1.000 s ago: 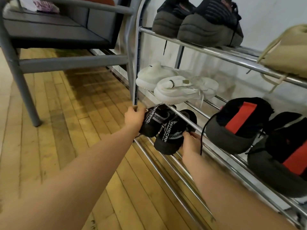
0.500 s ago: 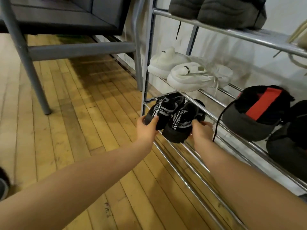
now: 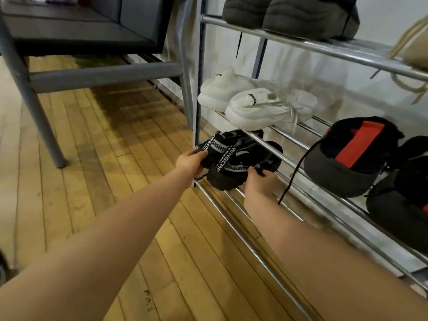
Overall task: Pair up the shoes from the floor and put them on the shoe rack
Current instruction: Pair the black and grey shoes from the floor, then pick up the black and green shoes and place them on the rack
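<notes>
Head view looks down at a metal shoe rack (image 3: 301, 44) standing on a wooden floor (image 3: 97, 158). Both arms reach toward the rack's lowest tier at its left end. The left hand (image 3: 190, 162) has its grip closed on the heel of the left black shoe (image 3: 216, 147), thumb on top by the white lettered strap. The right hand (image 3: 260, 185) has its grip clasped on the side of the right black shoe (image 3: 240, 167), fingers curled over its upper edge. The two black shoes lie touching side by side, heels toward the person, toes tucked under the middle tier's front bar, at the left end of the bottom tier.

On the middle tier, a pair of white sneakers (image 3: 257, 103) sits at the left end, and a black-and-red pair (image 3: 354, 156) sits further right, a black lace hanging down from it over the front bar. On the top tier, a dark grey pair (image 3: 294, 12) rests at the left, with a beige shoe (image 3: 414, 49) at the right edge. A grey metal-framed bench (image 3: 92, 75) stands just left of the rack.
</notes>
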